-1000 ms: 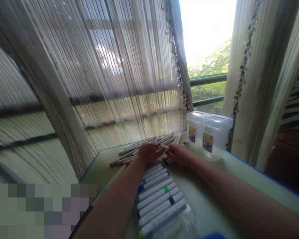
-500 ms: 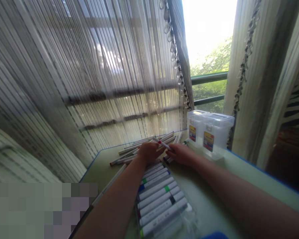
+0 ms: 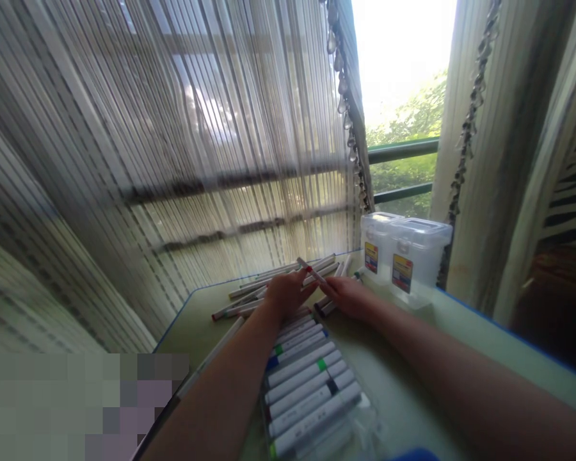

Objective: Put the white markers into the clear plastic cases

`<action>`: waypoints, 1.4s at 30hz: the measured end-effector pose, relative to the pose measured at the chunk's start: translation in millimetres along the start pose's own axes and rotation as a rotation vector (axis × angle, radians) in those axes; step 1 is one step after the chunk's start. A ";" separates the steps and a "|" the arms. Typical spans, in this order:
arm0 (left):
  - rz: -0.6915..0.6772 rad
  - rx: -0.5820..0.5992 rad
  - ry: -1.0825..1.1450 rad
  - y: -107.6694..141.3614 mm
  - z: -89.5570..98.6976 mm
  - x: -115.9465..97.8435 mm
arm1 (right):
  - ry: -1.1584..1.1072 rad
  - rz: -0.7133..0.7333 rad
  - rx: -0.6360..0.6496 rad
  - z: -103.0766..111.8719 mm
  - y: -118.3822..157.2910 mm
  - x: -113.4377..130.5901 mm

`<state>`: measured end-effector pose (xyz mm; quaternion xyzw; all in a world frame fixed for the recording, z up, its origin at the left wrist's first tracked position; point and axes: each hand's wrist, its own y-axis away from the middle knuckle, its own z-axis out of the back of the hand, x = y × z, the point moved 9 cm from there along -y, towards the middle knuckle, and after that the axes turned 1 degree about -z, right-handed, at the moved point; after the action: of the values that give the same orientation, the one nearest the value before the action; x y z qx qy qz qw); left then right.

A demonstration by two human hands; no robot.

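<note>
Item 1 – left hand point(image 3: 283, 293): fingers closed on one marker point(image 3: 312, 271), held just above the bench point(image 3: 413, 397) at its far end. Marker: pale barrel, red band nr the hand, tilted, far tip pointing up-right. Forearm crosses the marker tray below it.

Item 2 – right hand point(image 3: 348, 296): palm down, resting on the bench just right of the left hand; fingertips close to the held marker's end. Whether it grips anything: cannot tell, fingers partly hidden. Dark-capped markers lie just by its fingertips.

Item 3 – loose markers point(image 3: 249, 294): approx. a dozen, pale barrels w/ coloured caps, scattered flat on the bench beyond and left of both hands, mostly slanting the same way.

Item 4 – clear tray of markers point(image 3: 310, 390): near edge of bench, between the two forearms. Markers side by side in a row; caps seen incl. green, blue, black. Near end of row blurred.

Item 5 – two clear lidded boxes point(image 3: 406, 259): upright, side by side, touching, at far right of bench beside the window. Each w/ a yellow-red label on the front. Contents not legible.

Item 6 – sheer striped curtain point(image 3: 196, 160): hangs behind the bench, left of the window; beaded tie point(image 3: 348, 128) along its edge.

Item 7 – green railing point(image 3: 400, 150) and foliage outside.
</note>
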<state>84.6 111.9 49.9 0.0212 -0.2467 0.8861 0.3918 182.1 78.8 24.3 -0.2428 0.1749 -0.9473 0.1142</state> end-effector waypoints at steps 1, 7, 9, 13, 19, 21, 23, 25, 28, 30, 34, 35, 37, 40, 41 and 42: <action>0.010 -0.004 0.008 -0.1 0.8 0.9 | -0.004 0.008 -0.004 0.1 -0.1 0.4; 0.049 -0.019 0.022 -1.3 1.9 4.5 | 0.014 0.039 -0.003 -0.9 -0.5 2.2; 0.048 -0.026 0.016 -1.2 1.8 4.8 | 0.023 0.041 0.000 -1.5 -0.7 2.5; 0.033 -0.044 0.017 -0.6 2.7 3.9 | 0.040 0.044 -0.012 -1.2 -0.9 2.9; 0.033 -0.042 0.011 0.1 2.2 5.7 | 0.068 0.045 -0.015 -1.4 -0.9 3.1; 0.033 -0.037 0.015 0.1 1.9 6.6 | 0.074 0.043 -0.011 -2.3 -1.1 3.1; 0.040 -0.032 0.032 -0.1 1.6 8.0 | 0.072 0.029 -0.011 -3.0 -1.4 1.8; 0.053 -0.035 0.050 -0.2 2.0 9.6 | 0.059 0.016 -0.012 -3.1 -1.5 0.7; 0.062 -0.052 0.056 -0.1 3.5 10.8 | 0.044 0.033 -0.023 -1.5 -0.8 2.3; 0.059 -0.063 0.050 0.4 4.7 10.5 | 0.040 0.048 -0.032 -0.3 -0.1 3.9; 0.068 -0.082 0.057 1.5 7.7 11.0 | 0.026 0.074 -0.038 0.6 0.6 7.0; 0.079 -0.086 0.059 1.8 8.6 11.8 | 0.025 0.080 -0.037 0.5 0.7 7.6; 0.099 -0.091 0.055 2.1 10.1 13.3 | 0.028 0.086 -0.037 0.4 0.9 8.0; 0.111 -0.091 0.055 1.9 11.1 14.2 | 0.040 0.089 -0.037 0.7 1.2 7.8; 0.114 -0.096 0.062 1.8 11.6 14.7 | 0.045 0.089 -0.039 1.0 1.2 7.7; 0.121 -0.107 0.073 1.8 12.4 15.6 | 0.050 0.088 -0.040 1.1 1.2 7.6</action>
<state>70.6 115.9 63.7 -0.0471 -0.2802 0.8938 0.3471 176.3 75.1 28.0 -0.2136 0.2070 -0.9434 0.1467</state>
